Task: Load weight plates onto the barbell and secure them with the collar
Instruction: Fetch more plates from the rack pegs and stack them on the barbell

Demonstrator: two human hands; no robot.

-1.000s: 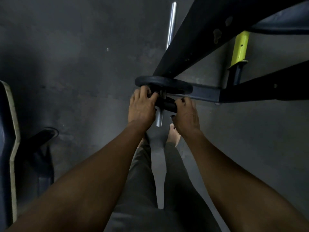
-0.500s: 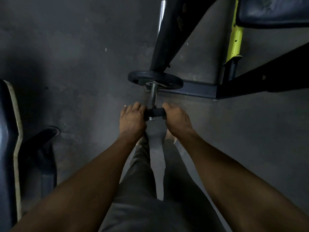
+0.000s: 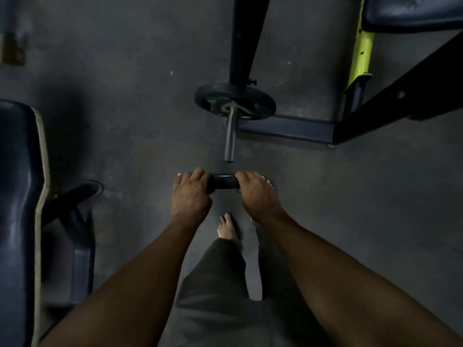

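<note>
Hands: left hand (image 3: pixel 191 194) and right hand (image 3: pixel 256 194) each curl around a small black plate (image 3: pixel 223 182), probably.
Risk: misaligned bore jams on barbell sleeve (image 3: pixel 230 136).

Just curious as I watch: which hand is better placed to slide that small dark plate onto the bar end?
Probably neither alone. The left hand and right hand grip opposite edges of the small plate, just short of the bar end, which lines up nearer the left.

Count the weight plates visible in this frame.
2: one plate on the bar, one small plate held off the bar's end by both hands. Others may hide behind the first.
</note>
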